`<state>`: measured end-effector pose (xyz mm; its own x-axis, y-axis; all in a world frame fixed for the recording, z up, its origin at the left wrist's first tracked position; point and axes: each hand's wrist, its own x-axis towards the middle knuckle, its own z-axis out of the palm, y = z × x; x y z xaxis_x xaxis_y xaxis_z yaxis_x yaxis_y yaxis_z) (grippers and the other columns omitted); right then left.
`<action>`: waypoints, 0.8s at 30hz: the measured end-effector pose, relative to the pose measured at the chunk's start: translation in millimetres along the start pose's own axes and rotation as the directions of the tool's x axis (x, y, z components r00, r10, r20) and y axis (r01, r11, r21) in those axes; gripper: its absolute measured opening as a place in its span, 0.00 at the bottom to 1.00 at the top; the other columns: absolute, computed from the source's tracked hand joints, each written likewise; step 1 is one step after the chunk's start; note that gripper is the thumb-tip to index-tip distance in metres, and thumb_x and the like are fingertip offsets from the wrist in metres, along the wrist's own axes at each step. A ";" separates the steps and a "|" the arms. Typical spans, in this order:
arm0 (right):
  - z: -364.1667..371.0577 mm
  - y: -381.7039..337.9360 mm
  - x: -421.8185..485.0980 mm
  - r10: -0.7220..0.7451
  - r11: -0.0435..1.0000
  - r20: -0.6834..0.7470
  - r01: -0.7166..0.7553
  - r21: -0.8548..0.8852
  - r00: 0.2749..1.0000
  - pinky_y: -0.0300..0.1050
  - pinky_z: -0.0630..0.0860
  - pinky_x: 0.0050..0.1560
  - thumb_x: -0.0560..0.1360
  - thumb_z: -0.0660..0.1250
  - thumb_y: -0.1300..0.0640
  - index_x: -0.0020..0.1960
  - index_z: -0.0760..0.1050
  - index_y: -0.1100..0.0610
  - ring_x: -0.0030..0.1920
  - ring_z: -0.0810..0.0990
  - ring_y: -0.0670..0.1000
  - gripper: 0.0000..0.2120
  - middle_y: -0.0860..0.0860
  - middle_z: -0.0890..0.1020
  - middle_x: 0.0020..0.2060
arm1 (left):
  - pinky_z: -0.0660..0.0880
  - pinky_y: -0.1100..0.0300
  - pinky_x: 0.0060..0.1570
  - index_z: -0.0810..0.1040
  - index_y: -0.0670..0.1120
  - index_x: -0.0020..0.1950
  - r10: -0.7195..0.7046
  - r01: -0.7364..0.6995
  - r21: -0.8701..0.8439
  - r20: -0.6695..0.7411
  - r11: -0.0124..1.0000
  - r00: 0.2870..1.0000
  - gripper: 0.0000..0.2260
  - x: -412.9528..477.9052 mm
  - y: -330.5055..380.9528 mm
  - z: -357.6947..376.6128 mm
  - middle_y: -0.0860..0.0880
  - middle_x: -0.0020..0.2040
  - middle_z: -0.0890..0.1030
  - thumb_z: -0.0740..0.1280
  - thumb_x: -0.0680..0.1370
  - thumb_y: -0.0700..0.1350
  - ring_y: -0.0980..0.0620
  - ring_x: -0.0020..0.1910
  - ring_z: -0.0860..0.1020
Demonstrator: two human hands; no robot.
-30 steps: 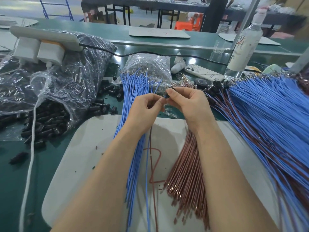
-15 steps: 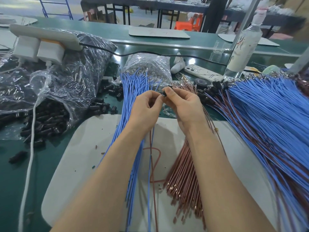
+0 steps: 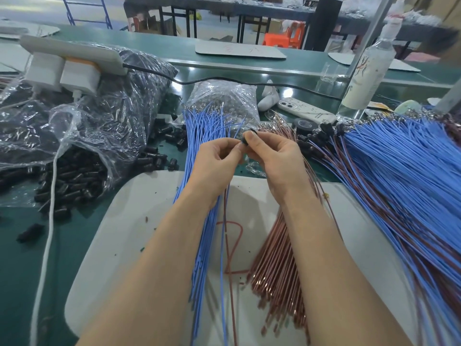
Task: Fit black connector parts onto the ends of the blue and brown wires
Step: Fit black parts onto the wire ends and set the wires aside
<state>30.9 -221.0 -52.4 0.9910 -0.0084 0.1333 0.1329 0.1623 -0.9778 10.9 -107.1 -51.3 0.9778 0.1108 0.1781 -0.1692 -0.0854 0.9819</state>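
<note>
Many finished wires (image 3: 399, 176) lie at my right, yet heaps of blue wires (image 3: 199, 131) and brown wires (image 3: 274, 265) wait. My left hand (image 3: 214, 168) pinches one pair (image 3: 225, 221); my right hand (image 3: 277, 161) pinches a black connector (image 3: 247, 139) at its ends.

Bright, even light, soft shadows (edges warped and blurred).

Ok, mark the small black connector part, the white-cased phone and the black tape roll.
small black connector part (image 3: 249, 134): head view, exposed upper edge.
white-cased phone (image 3: 308, 110): head view, middle of its back.
black tape roll (image 3: 300, 128): head view, its near wall.
</note>
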 end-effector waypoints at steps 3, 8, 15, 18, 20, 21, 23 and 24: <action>4.7 0.6 -1.7 -0.004 0.999 -0.005 0.004 0.032 1.000 0.36 0.77 0.37 0.74 0.70 0.60 0.44 0.81 0.61 0.36 0.81 0.47 0.04 0.51 0.83 0.33 | 0.71 0.71 0.37 0.81 0.42 0.44 -0.021 0.021 -0.046 -0.010 0.999 1.000 0.07 -0.3 0.2 2.3 0.53 0.31 0.76 0.64 0.79 0.40 0.61 0.31 0.73; 6.0 -1.0 -1.5 -0.009 0.991 -0.022 0.012 0.136 1.000 0.37 0.78 0.38 0.74 0.70 0.61 0.43 0.80 0.62 0.35 0.80 0.48 0.04 0.52 0.82 0.34 | 0.70 0.72 0.34 0.80 0.40 0.47 -0.090 0.090 -0.191 0.007 0.977 0.996 0.06 -0.5 0.6 6.6 0.49 0.35 0.76 0.64 0.79 0.40 0.63 0.29 0.72; -12.5 -7.4 0.0 0.022 0.985 0.061 -0.011 -0.170 0.998 0.40 0.79 0.45 0.74 0.71 0.59 0.41 0.81 0.56 0.38 0.80 0.47 0.03 0.51 0.84 0.35 | 0.68 0.75 0.34 0.82 0.46 0.41 -0.060 0.060 0.019 0.022 0.998 0.998 0.07 0.0 -2.6 -1.5 0.58 0.27 0.76 0.66 0.78 0.43 0.65 0.29 0.73; -14.9 -8.1 0.7 0.020 0.987 0.017 -0.017 -0.160 1.000 0.43 0.78 0.48 0.73 0.71 0.59 0.41 0.81 0.55 0.37 0.79 0.48 0.03 0.50 0.83 0.33 | 0.68 0.76 0.32 0.81 0.45 0.43 -0.082 0.080 0.027 0.045 0.996 0.996 0.05 0.1 -3.2 -4.0 0.57 0.29 0.79 0.68 0.77 0.44 0.66 0.28 0.74; -15.6 -7.9 1.4 0.037 0.991 0.001 -0.036 -0.129 0.999 0.44 0.78 0.49 0.73 0.71 0.59 0.40 0.81 0.55 0.37 0.78 0.49 0.03 0.50 0.82 0.33 | 0.67 0.75 0.29 0.80 0.45 0.44 -0.112 0.112 0.005 0.061 0.994 0.992 0.04 0.6 -3.2 -5.7 0.56 0.30 0.79 0.68 0.77 0.43 0.66 0.25 0.73; -15.7 -7.4 1.7 0.049 0.993 0.004 -0.048 -0.112 0.999 0.44 0.77 0.49 0.73 0.71 0.59 0.40 0.81 0.56 0.37 0.78 0.49 0.03 0.50 0.82 0.33 | 0.66 0.75 0.28 0.80 0.45 0.43 -0.120 0.121 -0.002 0.067 0.993 0.990 0.04 0.7 -3.3 -6.0 0.56 0.30 0.79 0.67 0.77 0.42 0.65 0.25 0.72; -15.9 -6.2 2.4 0.063 0.995 0.015 -0.062 -0.075 0.998 0.43 0.77 0.49 0.73 0.71 0.59 0.40 0.81 0.56 0.37 0.78 0.48 0.03 0.49 0.82 0.32 | 0.67 0.74 0.29 0.79 0.46 0.42 -0.122 0.122 0.003 0.081 0.992 0.989 0.05 0.6 -3.7 -4.8 0.56 0.30 0.79 0.67 0.77 0.42 0.65 0.26 0.73; -15.7 -5.4 2.7 0.067 0.996 0.021 -0.066 -0.058 0.998 0.43 0.77 0.48 0.73 0.71 0.59 0.40 0.81 0.56 0.36 0.78 0.47 0.04 0.48 0.82 0.31 | 0.67 0.74 0.30 0.79 0.47 0.42 -0.118 0.117 0.012 0.087 0.993 0.989 0.05 0.3 -4.0 -4.1 0.56 0.30 0.79 0.66 0.78 0.42 0.66 0.27 0.73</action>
<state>33.1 -237.4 -49.2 0.9972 0.0231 0.0706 0.0678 0.1052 -0.9921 11.4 -102.7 -54.9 0.9979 0.0338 0.0551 -0.0521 -0.0832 0.9952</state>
